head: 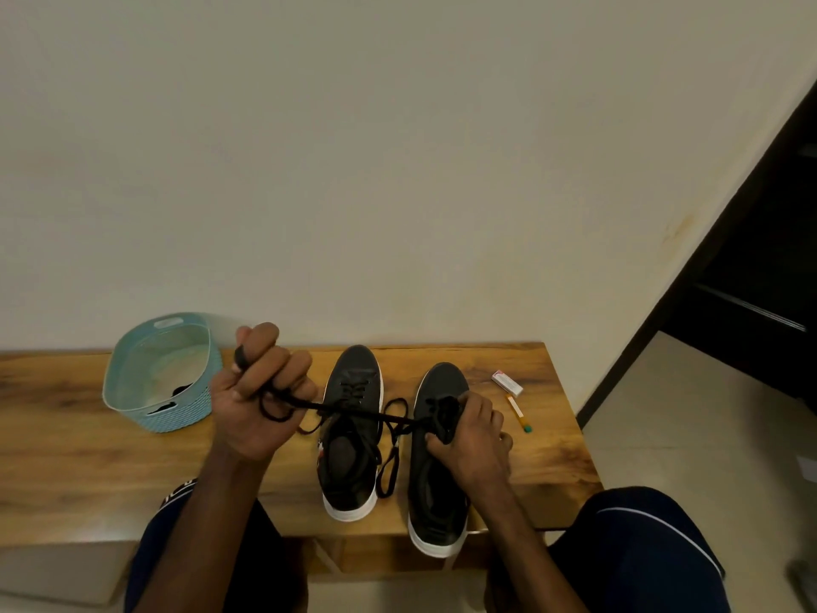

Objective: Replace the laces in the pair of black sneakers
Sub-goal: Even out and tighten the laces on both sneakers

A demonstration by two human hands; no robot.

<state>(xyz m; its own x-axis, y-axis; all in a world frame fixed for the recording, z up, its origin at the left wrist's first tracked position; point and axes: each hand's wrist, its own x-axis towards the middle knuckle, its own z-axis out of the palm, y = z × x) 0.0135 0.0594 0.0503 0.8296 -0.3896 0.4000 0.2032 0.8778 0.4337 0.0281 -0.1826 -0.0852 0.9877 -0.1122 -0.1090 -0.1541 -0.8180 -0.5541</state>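
Your L hand (261, 404): fist, lace (353, 412) looped round fingers.
Your R hand (473, 431): clutching bunched lace over R sneaker (442, 382).
Lace: taut btwn hands, above L sneaker (358, 369).
Sneakers: on table (88, 435); basket (185, 411) at left.

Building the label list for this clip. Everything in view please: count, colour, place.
table: 1, brown wood, against the wall
basket: 1, light blue, table's far left
dark item: 1, black, inside the basket, unclear what
sneaker nearer the basket: 1, black, white sole, mid-table
sneaker nearer the box: 1, black, white sole, heel over the near edge
held lace: 1, black, stretched between both hands
loose lace: 1, black, looped between the sneakers
box: 1, white and red, table's right
stick: 1, orange, teal tip, beside the box
left hand: grips the lace
right hand: grips the bunched lace
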